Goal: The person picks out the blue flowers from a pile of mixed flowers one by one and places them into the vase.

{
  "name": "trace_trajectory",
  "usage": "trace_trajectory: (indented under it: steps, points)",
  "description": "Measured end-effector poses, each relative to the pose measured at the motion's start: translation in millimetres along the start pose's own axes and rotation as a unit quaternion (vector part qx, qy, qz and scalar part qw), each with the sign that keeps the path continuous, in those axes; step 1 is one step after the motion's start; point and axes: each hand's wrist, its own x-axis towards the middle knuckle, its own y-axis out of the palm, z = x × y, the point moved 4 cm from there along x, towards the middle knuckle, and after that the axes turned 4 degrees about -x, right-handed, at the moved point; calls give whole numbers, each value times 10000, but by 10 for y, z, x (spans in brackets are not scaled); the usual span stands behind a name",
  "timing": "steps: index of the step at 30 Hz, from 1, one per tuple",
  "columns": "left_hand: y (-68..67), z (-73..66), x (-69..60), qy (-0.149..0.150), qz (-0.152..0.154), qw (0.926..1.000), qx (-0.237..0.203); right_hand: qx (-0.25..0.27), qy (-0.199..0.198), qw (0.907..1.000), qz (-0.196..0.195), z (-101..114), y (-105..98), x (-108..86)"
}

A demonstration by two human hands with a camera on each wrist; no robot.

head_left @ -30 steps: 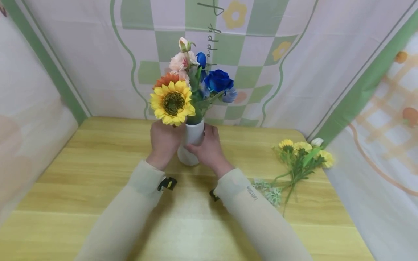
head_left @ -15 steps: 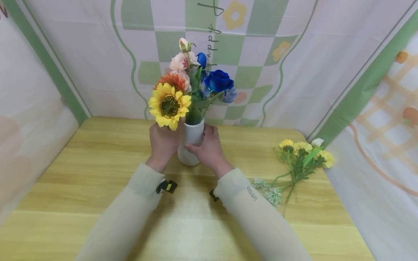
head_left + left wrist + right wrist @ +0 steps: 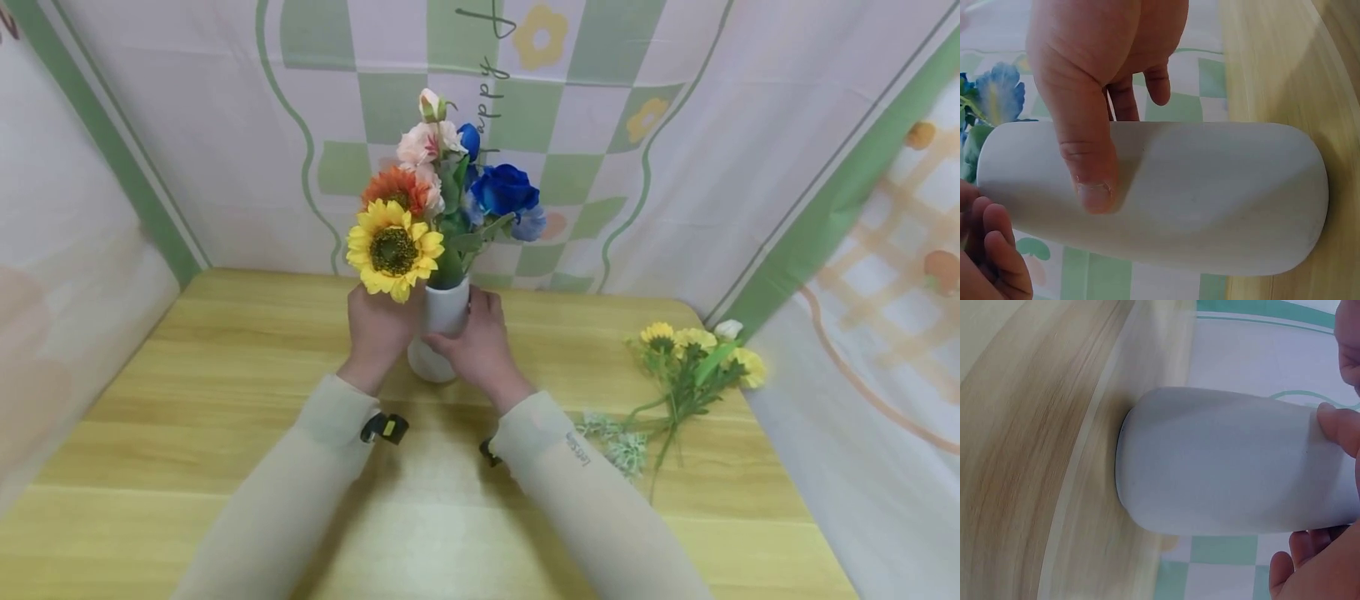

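A white vase (image 3: 447, 310) stands upright on the wooden table, filled with artificial flowers. My right hand (image 3: 483, 346) grips its side, the thumb across the front in the left wrist view and the fingers behind. My left hand (image 3: 381, 329) is at the vase's upper left, directly under the yellow sunflower (image 3: 394, 250). In the left wrist view its curled fingers (image 3: 1000, 250) are close to the vase's rim; they seem to pinch the sunflower's stem, which is hidden. An orange flower (image 3: 396, 187), pink flowers (image 3: 418, 146) and a blue rose (image 3: 506, 190) rise from the vase.
On the table's right side lie yellow flowers (image 3: 693, 337) with green stems, a white bud (image 3: 728, 330) and pale green sprigs (image 3: 626, 450). A checkered cloth (image 3: 532, 117) hangs behind the table (image 3: 225, 375), with more cloth at both sides.
The sunflower head has sunk slightly and turned a little, showing more of the orange flower behind it. The right hand keeps its hold on the vase.
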Motion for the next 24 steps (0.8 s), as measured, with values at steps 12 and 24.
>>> trace_trajectory:
  steps: [12, 24]
  points:
    - [-34, 48, 16, -1241, 595, 9878, -735, -578, 323, 9973, -318, 121, 33, -87]
    - [-58, 160, -145, -1341, 1263, 9741, -1312, -879, 321, 9955, 131, 3, -74, -50]
